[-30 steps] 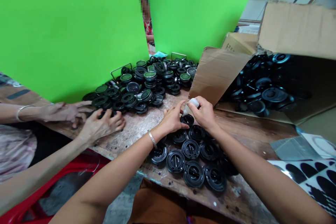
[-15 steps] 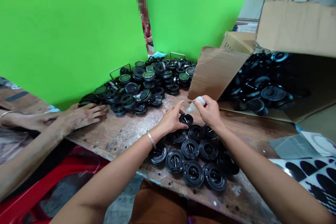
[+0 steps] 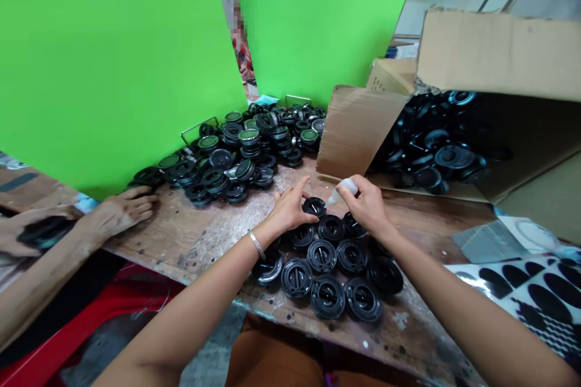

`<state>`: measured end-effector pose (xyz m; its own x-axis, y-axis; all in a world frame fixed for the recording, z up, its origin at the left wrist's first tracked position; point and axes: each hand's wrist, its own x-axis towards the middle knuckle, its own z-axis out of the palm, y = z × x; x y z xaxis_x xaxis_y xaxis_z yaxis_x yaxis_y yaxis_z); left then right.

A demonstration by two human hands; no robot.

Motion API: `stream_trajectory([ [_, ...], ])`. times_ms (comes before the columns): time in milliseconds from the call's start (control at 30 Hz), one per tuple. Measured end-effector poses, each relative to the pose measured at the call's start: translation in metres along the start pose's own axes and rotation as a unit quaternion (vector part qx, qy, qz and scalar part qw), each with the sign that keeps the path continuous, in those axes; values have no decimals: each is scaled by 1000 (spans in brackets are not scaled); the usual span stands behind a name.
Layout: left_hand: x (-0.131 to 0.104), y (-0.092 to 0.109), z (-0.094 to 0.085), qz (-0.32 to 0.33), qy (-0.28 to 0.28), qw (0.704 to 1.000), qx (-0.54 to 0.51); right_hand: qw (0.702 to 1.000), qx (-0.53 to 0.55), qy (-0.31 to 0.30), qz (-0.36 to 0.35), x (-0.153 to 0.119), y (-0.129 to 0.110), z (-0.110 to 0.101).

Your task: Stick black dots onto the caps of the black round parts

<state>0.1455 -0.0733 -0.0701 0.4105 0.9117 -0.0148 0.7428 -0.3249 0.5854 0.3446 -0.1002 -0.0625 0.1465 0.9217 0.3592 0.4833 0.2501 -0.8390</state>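
My right hand (image 3: 365, 196) grips a small white squeeze bottle (image 3: 345, 188), its nozzle tilted down to the left. The nozzle tip is close to the rim of a black round plastic part (image 3: 315, 207); whether they touch I cannot tell. My left hand (image 3: 290, 207) steadies that part from the left, thumb at its near edge and index finger raised. Some of its fingers are hidden. Nearer to me, several similar black round parts (image 3: 322, 256) lie in rows on the wooden table (image 3: 181, 242), each with a bar across its middle.
A pile of black round parts (image 3: 222, 160) stands against the green partition (image 3: 113, 60). To the right, an open cardboard box (image 3: 354, 127) holds more. Sticker sheets (image 3: 540, 296) lie at the right. At left, a co-worker's hand (image 3: 129, 208) rests by the pile; the other holds a dark part.
The bottle's nozzle has shifted from the part's far left side round to its right side. The co-worker's far hand now shows a dark part. The view has turned slightly right.
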Motion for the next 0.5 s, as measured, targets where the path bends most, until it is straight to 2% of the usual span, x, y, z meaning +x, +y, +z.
stream_trajectory([
  [67,2,0,0,-5,4,1000,8,987,127,7,97,-5,0,-4],
  [167,3,0,-2,2,7,1000,19,937,273,37,214,-12,-2,-12],
  [267,3,-1,-6,16,3,999,47,909,324,62,254,-21,-7,-31],
  [400,1,-1,-16,73,80,990,89,871,391,66,289,-49,-9,-69],
  [500,-12,-1,-23,107,123,983,83,820,486,2,301,-87,-8,-99],
])
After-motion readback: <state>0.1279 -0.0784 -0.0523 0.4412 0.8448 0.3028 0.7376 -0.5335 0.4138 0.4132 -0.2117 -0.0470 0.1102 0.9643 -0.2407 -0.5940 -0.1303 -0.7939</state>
